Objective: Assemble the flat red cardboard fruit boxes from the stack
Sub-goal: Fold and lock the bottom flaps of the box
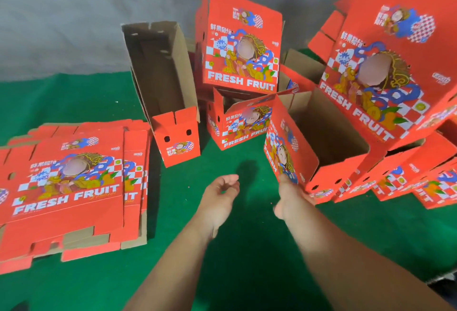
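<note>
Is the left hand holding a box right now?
No, the left hand hovers free over the green mat, fingers loosely curled round nothing.

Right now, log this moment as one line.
right hand: grips open box | left hand: free | flat stack: left

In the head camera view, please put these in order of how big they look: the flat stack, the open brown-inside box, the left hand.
1. Flat stack, largest.
2. Open brown-inside box.
3. Left hand, smallest.
The box stands farther away, so its true size is unsure.
</note>
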